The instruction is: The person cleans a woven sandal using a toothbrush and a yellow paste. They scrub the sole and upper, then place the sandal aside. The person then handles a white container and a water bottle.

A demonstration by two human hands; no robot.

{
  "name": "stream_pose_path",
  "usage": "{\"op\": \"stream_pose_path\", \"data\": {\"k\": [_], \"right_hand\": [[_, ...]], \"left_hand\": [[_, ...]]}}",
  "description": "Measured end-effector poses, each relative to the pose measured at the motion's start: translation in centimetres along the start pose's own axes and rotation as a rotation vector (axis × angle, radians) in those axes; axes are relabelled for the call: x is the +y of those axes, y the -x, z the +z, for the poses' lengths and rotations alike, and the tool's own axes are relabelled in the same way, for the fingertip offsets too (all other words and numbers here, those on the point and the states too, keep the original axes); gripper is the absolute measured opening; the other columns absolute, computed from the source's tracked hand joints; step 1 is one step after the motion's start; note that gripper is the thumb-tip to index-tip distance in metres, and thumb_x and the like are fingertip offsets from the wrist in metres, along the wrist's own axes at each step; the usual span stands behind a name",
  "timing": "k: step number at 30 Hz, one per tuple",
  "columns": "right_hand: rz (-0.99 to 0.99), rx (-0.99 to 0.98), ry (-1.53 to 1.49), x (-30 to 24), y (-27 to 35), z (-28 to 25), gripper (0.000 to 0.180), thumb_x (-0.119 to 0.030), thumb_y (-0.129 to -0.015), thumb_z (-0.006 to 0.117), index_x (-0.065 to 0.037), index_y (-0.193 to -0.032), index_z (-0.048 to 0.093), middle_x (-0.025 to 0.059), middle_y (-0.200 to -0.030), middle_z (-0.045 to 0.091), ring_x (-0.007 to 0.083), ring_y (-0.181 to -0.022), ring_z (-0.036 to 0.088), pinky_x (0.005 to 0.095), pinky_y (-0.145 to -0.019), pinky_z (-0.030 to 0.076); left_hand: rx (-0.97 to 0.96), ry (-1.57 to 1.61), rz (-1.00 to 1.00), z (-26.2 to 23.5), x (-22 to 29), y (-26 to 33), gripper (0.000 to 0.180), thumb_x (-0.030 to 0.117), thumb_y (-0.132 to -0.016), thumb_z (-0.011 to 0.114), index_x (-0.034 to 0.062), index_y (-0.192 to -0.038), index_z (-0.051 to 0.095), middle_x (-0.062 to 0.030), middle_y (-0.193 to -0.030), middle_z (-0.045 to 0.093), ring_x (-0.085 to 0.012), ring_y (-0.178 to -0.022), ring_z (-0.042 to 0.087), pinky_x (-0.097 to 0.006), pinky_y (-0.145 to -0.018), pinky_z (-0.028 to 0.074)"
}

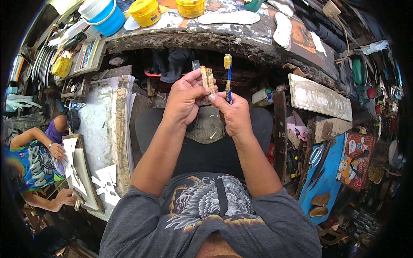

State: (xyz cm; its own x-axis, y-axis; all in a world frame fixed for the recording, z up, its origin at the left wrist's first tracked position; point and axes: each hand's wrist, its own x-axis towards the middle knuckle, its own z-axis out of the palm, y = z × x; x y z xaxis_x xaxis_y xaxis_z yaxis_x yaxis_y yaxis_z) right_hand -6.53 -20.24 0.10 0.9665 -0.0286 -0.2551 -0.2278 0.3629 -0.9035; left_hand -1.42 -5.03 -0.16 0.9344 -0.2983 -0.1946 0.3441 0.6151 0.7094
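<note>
In front of my chest, my left hand (pixel 186 98) grips a narrow, yellowish-brown strip (pixel 206 76) with a rough, ridged surface. Its exact kind I cannot make out. My right hand (pixel 236 115) holds a blue-handled toothbrush (pixel 229 77) upright, its bristle end caked with yellow, glue-like stuff. The two hands are close together, and the right thumb is near the lower end of the strip. Beyond them runs a dark, crusted workbench (pixel 172 36) with pale shoe insoles (pixel 229 17) on it.
Yellow tubs (pixel 144 13) and a blue bucket (pixel 105 19) stand on the bench. At left, a co-worker's hands (pixel 58 151) work over white cut pieces (pixel 106 185) beside a pale table (pixel 99 116). A blue board (pixel 316 189) with scissors (pixel 317 155) lies at right, below a whitish slab (pixel 320 96).
</note>
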Motion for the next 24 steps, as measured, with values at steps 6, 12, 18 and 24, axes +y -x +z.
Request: {"op": "stream_pose_path", "data": {"k": [6, 12, 18, 24], "right_hand": [[-0.034, 0.011, 0.072, 0.7, -0.4, 0.5, 0.019, -0.018, -0.094, 0.078, 0.0, -0.096, 0.076, -0.0044, -0.084, 0.066, 0.0029, -0.073, 0.053, 0.0206, -0.065, 0.041], [0.113, 0.076, -0.073, 0.2, -0.5, -0.5, 0.024, -0.021, -0.095, 0.076, 0.0, -0.106, 0.073, -0.001, -0.082, 0.064, 0.0046, -0.07, 0.054, 0.0213, -0.062, 0.04], [-0.266, 0.018, 0.081, 1.1, 0.1, 0.6, 0.032, -0.004, -0.088, 0.081, 0.002, -0.117, 0.068, 0.0068, -0.112, 0.071, 0.0104, -0.098, 0.067, 0.0261, -0.088, 0.054], [-0.299, 0.095, 0.062, 1.2, -0.6, 2.3, 0.023, -0.002, -0.09, 0.078, 0.0, -0.112, 0.069, 0.0019, -0.096, 0.07, 0.0037, -0.073, 0.06, 0.0185, -0.063, 0.045]], "left_hand": [[0.039, 0.037, 0.046, -0.4, -0.2, -0.2, 0.062, -0.014, -0.084, 0.061, -0.0112, -0.144, 0.046, -0.0185, -0.117, 0.068, -0.0243, -0.101, 0.07, -0.036, -0.093, 0.059], [0.079, 0.115, 0.024, -0.8, 0.1, -0.3, 0.059, -0.014, -0.085, 0.061, -0.0115, -0.143, 0.046, -0.0186, -0.116, 0.067, -0.0258, -0.104, 0.069, -0.036, -0.095, 0.059], [0.112, 0.158, 0.011, -0.5, 0.1, -0.3, 0.055, -0.015, -0.086, 0.06, -0.0116, -0.14, 0.049, -0.0182, -0.114, 0.067, -0.0266, -0.104, 0.069, -0.036, -0.093, 0.059], [0.18, 0.14, 0.032, 0.2, -0.3, 0.0, 0.05, -0.014, -0.087, 0.061, -0.0114, -0.136, 0.052, -0.0182, -0.113, 0.067, -0.027, -0.102, 0.07, -0.035, -0.091, 0.059]]}}
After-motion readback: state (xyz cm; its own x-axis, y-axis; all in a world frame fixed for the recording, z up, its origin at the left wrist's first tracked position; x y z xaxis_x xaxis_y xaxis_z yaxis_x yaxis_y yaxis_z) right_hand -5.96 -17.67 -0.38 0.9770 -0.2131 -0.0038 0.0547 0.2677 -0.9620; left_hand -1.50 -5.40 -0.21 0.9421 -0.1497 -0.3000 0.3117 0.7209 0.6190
